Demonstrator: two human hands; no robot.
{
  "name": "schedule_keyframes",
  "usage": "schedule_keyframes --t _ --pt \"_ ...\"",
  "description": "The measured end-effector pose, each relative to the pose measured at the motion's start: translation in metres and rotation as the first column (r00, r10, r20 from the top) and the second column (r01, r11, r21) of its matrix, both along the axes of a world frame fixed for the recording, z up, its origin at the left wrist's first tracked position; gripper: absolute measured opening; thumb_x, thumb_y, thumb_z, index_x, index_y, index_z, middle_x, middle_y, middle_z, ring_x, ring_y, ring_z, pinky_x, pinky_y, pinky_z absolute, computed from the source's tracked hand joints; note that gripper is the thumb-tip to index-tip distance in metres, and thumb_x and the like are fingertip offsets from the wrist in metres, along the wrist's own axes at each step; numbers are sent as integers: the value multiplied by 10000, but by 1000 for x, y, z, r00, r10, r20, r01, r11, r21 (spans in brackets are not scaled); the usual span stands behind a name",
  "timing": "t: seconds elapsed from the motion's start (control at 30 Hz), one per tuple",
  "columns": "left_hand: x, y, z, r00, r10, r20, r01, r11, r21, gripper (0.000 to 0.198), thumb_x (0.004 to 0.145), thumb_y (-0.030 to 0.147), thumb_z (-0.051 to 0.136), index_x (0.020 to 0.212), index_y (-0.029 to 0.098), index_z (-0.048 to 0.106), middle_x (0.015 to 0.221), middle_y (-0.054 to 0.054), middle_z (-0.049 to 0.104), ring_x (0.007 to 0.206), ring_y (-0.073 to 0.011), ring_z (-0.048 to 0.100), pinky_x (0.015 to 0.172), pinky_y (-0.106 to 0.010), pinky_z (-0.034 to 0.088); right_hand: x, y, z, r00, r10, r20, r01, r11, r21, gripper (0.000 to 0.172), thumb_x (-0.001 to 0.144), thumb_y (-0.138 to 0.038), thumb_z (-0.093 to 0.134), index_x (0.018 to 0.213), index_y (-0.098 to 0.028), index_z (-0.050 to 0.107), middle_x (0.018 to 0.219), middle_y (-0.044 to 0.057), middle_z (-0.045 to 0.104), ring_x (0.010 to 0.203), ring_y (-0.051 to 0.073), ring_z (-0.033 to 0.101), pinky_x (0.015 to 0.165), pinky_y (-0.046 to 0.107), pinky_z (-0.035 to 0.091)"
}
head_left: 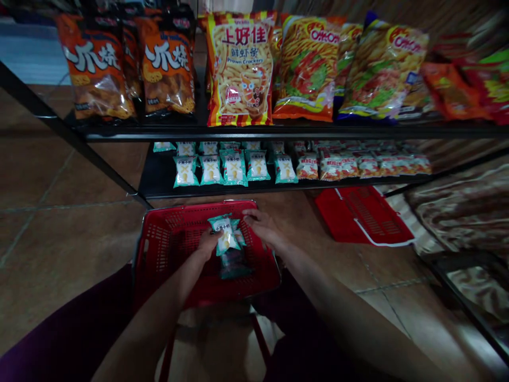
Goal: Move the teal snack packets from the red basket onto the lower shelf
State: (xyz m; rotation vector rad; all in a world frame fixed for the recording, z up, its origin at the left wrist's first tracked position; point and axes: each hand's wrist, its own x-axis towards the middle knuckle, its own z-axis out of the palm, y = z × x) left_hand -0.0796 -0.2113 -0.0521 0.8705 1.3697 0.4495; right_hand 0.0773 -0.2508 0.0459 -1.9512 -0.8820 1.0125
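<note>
A red shopping basket (159, 265) stands in front of me below the shelves. Inside its upper part, my left hand (207, 243) is closed on a small white-and-teal snack bag (226, 233). Partly hidden behind that bag is another teal snack bag (238, 233). Lower in the basket, in shadow, lie more teal snack bags (234, 263), too dark to count. To the right of the held bag, my right hand (260, 225) hovers over the basket's right side, fingers stretched out and apart, with nothing in them.
The lower shelf (159, 178) carries rows of white-and-teal bags (235, 167) and red-and-white packets (338, 165). Large snack bags, including prawn crackers (240, 69), line the upper shelf (167, 132). A second red basket (374, 212) sits on the floor, right. A black shelf post (79, 135) slants at left.
</note>
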Motion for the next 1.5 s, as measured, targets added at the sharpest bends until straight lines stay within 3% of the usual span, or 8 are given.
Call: schedule_keyframes --t 0.23,0.4,0.67,0.9,1.03,1.1,1.33,1.5 --pt "-67 -4 102 980 143 141 -139 990 -40 250 695 294 700 879 151 609 857 -83 702 683 -156 655 673 -300 519 -58 -21 29 891 77 -447 -96 995 -20 260 729 -399 640 899 -202 628 1001 52 651 924 172 605 783 319 507" --pt "-86 -10 133 965 194 178 -195 981 -17 311 697 307 696 947 140 611 951 -110 695 741 -172 660 664 -290 514 -86 -33 36 740 14 -672 -83 994 -71 486 624 -332 765 1053 -218 566 969 39 652 804 136 632 753 318 545" --pt "-98 19 139 936 134 326 -147 989 17 343 641 381 720 886 166 615 1013 -84 669 849 -170 633 766 -311 497 -84 -18 20 710 -3 -705 -28 999 -33 348 650 -198 713 979 -232 604 930 -3 656 750 102 636 789 288 537" --pt "-95 25 145 920 62 386 -129 980 149 370 639 352 710 952 187 602 1029 -63 667 907 -196 626 781 -326 494 -76 -9 23 785 106 -610 -162 986 -37 469 586 -213 721 1043 -222 618 1014 38 672 920 167 633 897 346 479" --pt "-91 19 142 953 -100 287 11 956 295 406 676 322 675 1049 190 580 1041 -69 667 934 -210 625 812 -333 492 -62 4 31 898 58 -435 7 989 145 408 665 -337 672 1056 -231 623 1175 57 621 1097 179 563 970 335 416" --pt "-90 15 136 966 -177 190 100 929 355 497 691 298 664 1162 202 536 1048 -70 664 954 -213 621 833 -343 486 -59 9 36 927 112 -358 -19 967 254 404 699 -398 653 1063 -224 624 1196 59 611 1116 175 551 979 325 401" --pt "-84 2 119 923 -376 -82 371 810 455 732 689 257 675 1357 238 378 1040 -55 669 977 -214 616 896 -374 449 -68 8 34 889 312 -334 -258 946 196 379 655 -425 687 943 -179 683 880 36 690 748 148 612 699 281 466" --pt "-77 -1 121 920 -387 -57 373 823 429 639 692 276 682 1292 232 467 1060 -72 667 1025 -231 598 908 -362 436 -68 9 31 902 281 -328 -221 953 209 241 614 -360 689 750 -163 662 696 -13 630 620 103 529 604 238 401"
